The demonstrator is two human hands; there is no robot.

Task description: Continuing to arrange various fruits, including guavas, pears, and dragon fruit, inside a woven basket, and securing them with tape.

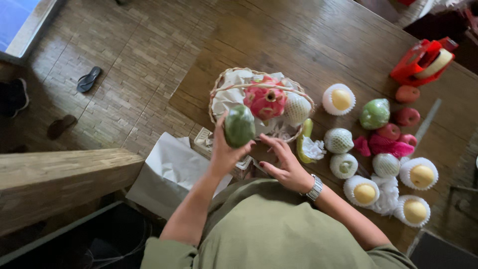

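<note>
Over the near rim of the wicker basket [215,94], left hand [223,152] clamped around a dark green, smooth oval fruit [239,126], held upright. Right hand [284,162] fingers spread loosely, empty, resting just below the basket. Pink dragon fruit [265,99] inside.

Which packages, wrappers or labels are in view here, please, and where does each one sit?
Foam net sleeves: white mesh around fruit, right of the basket.
Foam cups: white frilled collars around yellow fruit on the table.
Tissue paper: white, crumpled, lining the basket.
Paper bag: white, flat, beside the left hand.
Tape dispenser: red, far right.
No readable labels.
</note>
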